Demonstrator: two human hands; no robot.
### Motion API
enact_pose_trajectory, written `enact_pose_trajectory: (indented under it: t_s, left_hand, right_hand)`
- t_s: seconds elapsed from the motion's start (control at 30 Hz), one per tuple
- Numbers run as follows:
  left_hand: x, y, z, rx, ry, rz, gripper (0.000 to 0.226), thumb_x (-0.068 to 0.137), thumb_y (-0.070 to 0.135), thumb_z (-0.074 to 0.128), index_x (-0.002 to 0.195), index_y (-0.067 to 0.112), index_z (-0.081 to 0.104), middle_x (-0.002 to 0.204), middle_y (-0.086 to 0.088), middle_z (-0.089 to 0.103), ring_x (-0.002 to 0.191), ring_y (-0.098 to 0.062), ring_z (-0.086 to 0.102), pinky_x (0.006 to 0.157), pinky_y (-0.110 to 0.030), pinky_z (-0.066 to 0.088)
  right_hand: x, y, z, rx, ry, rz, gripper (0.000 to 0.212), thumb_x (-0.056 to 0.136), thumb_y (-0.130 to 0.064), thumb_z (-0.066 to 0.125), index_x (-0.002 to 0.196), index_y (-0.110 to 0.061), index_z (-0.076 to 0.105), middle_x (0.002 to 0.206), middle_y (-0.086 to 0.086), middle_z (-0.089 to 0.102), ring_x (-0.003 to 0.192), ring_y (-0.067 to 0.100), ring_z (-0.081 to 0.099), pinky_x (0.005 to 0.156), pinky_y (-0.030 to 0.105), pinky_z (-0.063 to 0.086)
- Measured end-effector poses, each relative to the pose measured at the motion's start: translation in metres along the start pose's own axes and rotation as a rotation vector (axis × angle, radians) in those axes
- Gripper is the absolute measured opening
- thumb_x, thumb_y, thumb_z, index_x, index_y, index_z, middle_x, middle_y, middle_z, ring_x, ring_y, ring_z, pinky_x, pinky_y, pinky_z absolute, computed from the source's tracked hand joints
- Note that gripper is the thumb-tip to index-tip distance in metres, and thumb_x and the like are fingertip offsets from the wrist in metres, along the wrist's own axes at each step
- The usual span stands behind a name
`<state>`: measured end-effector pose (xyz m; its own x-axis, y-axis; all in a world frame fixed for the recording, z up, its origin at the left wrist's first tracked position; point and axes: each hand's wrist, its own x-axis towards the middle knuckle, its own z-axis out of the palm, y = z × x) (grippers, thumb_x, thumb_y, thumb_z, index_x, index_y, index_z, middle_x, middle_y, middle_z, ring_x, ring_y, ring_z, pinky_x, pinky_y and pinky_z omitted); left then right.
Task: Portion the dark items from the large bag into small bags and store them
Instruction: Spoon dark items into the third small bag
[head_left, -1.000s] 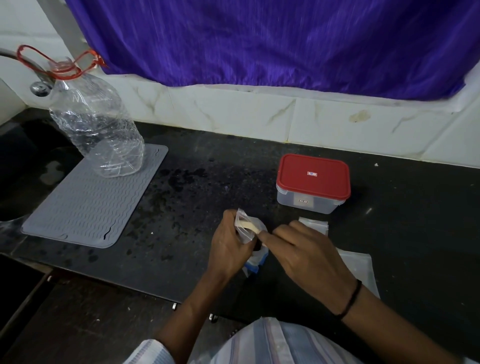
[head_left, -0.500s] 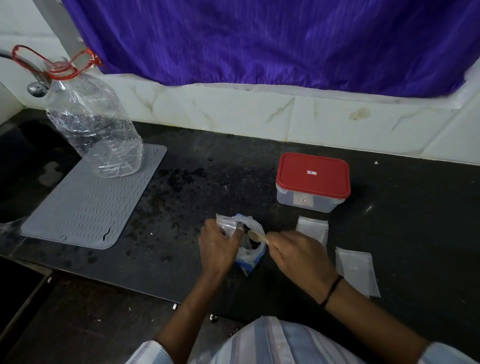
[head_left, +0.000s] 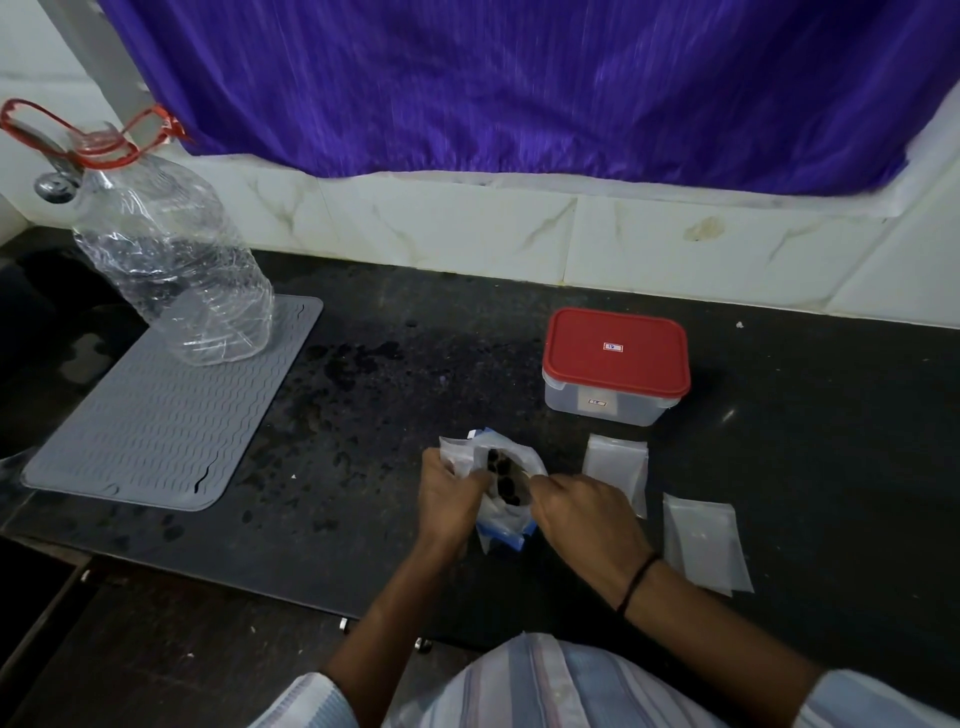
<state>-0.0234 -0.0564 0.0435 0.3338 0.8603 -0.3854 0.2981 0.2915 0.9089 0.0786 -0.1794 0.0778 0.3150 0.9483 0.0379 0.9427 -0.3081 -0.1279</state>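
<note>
Head view: the left hand (head_left: 453, 499) grips the left lip of the big bag (head_left: 506, 512), fingers curled round the crumpled plastic, and the right hand (head_left: 582, 512) pinches the right lip, so the two hands hold the mouth open between them. Down inside sit the dark items (head_left: 503, 477), a small cluster just under the opening. The bag rests on the black counter (head_left: 405, 415), close to its front edge, its blue-edged bottom pointing toward the person. A dark band (head_left: 638, 581) circles the right wrist.

Moving outward: just right of the right hand lies a small bag (head_left: 615, 467), flat, its lower left corner hidden behind that hand. Further right and nearer the edge lies a stack of bags (head_left: 704, 545), flat too and apart from the first. Behind them stands a clear box (head_left: 613, 366) with a red lid pressed on. Well off to the left there's a grey mat (head_left: 156, 415), and on its far corner a clear bottle (head_left: 171, 265) with a red handle, leaning back a little. Along the rear runs a white tile wall (head_left: 467, 234), with a purple curtain (head_left: 519, 88) hanging above it.

Against half a second ago: the pale slip the right hand was holding at the bag's mouth is gone from sight, the mouth is stretched wider, and the dark items now show plainly. The right hand has slid left, uncovering more of the small bag.
</note>
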Motion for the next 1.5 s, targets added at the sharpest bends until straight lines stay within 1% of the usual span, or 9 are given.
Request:
enact_pose_trajectory:
  t_s: [0.17, 0.3, 0.57, 0.73, 0.83, 0.97, 1.1, 1.33, 1.5]
  left_hand:
    - [-0.005, -0.003, 0.005, -0.166, -0.058, -0.026, 0.043, 0.079, -0.011, 0.063, 0.112, 0.013, 0.051, 0.103, -0.013, 0.065, 0.091, -0.022, 0.068, 0.071, -0.038, 0.061]
    - [-0.003, -0.007, 0.003, -0.202, -0.085, 0.005, 0.041, 0.078, -0.005, 0.063, 0.115, 0.008, 0.051, 0.105, -0.02, 0.065, 0.088, -0.023, 0.068, 0.068, -0.036, 0.06]
    - [-0.001, -0.008, -0.002, -0.184, -0.123, -0.006, 0.041, 0.082, -0.007, 0.063, 0.118, 0.009, 0.052, 0.108, -0.018, 0.067, 0.093, -0.026, 0.071, 0.066, -0.03, 0.059]
    - [-0.003, -0.009, -0.007, -0.3, -0.165, -0.019, 0.054, 0.068, 0.001, 0.066, 0.12, 0.001, 0.052, 0.107, -0.03, 0.067, 0.093, -0.039, 0.07, 0.073, -0.047, 0.062]
    - [-0.003, -0.012, -0.01, -0.324, -0.207, -0.032, 0.045, 0.076, -0.005, 0.062, 0.12, -0.006, 0.054, 0.107, -0.03, 0.069, 0.089, -0.036, 0.073, 0.072, -0.045, 0.062]
    - [-0.004, -0.01, -0.01, -0.276, -0.169, -0.043, 0.039, 0.085, -0.011, 0.059, 0.119, 0.007, 0.053, 0.107, -0.023, 0.072, 0.094, -0.035, 0.074, 0.073, -0.047, 0.063]
    - [-0.003, -0.005, -0.007, -0.104, -0.034, 0.016, 0.042, 0.077, -0.007, 0.071, 0.107, 0.014, 0.051, 0.102, -0.015, 0.068, 0.088, -0.03, 0.072, 0.064, -0.034, 0.06]
    - [-0.005, -0.002, -0.008, 0.058, 0.011, 0.067, 0.038, 0.079, 0.001, 0.073, 0.098, 0.022, 0.048, 0.099, -0.008, 0.065, 0.086, -0.023, 0.069, 0.07, -0.042, 0.062]
    - [-0.011, 0.002, -0.011, 0.073, 0.012, 0.11, 0.038, 0.081, 0.005, 0.075, 0.101, 0.022, 0.048, 0.099, -0.003, 0.064, 0.085, -0.013, 0.067, 0.056, -0.018, 0.053]
  right_hand:
    - [-0.002, 0.01, 0.005, 0.297, 0.05, 0.202, 0.018, 0.095, -0.022, 0.055, 0.08, -0.016, 0.063, 0.07, 0.001, 0.064, 0.062, 0.013, 0.059, 0.056, 0.026, 0.043]
    - [-0.006, 0.017, 0.014, 0.524, 0.045, 0.343, 0.019, 0.095, -0.023, 0.054, 0.082, -0.017, 0.066, 0.069, -0.002, 0.066, 0.064, 0.009, 0.062, 0.063, 0.032, 0.054]
    - [-0.009, 0.02, 0.019, 1.105, 0.009, 0.597, 0.019, 0.098, -0.017, 0.052, 0.091, -0.019, 0.07, 0.069, 0.006, 0.069, 0.052, 0.008, 0.059, 0.05, 0.02, 0.049]
    - [-0.012, 0.018, 0.021, 1.144, 0.0, 0.602, 0.019, 0.1, -0.018, 0.051, 0.095, -0.017, 0.069, 0.072, 0.008, 0.069, 0.055, 0.011, 0.059, 0.052, 0.02, 0.05]
    - [-0.013, 0.015, 0.024, 1.178, 0.0, 0.619, 0.019, 0.1, -0.017, 0.05, 0.097, -0.016, 0.068, 0.073, 0.008, 0.068, 0.055, 0.01, 0.059, 0.053, 0.021, 0.051]
    - [-0.017, 0.014, 0.026, 1.219, 0.03, 0.633, 0.017, 0.1, -0.018, 0.05, 0.097, -0.017, 0.067, 0.075, 0.008, 0.068, 0.057, 0.011, 0.06, 0.055, 0.021, 0.052]
    - [-0.02, 0.014, 0.028, 1.25, 0.077, 0.639, 0.016, 0.099, -0.019, 0.052, 0.096, -0.016, 0.068, 0.073, 0.008, 0.067, 0.057, 0.012, 0.06, 0.055, 0.022, 0.052]
    - [-0.025, 0.014, 0.022, 1.342, 0.12, 0.669, 0.017, 0.099, -0.018, 0.052, 0.095, -0.012, 0.068, 0.069, 0.007, 0.065, 0.056, 0.014, 0.058, 0.053, 0.025, 0.05]
    - [-0.025, 0.013, 0.007, 1.383, 0.169, 0.69, 0.017, 0.097, -0.015, 0.054, 0.093, -0.011, 0.07, 0.063, 0.005, 0.063, 0.054, 0.015, 0.056, 0.05, 0.027, 0.047]
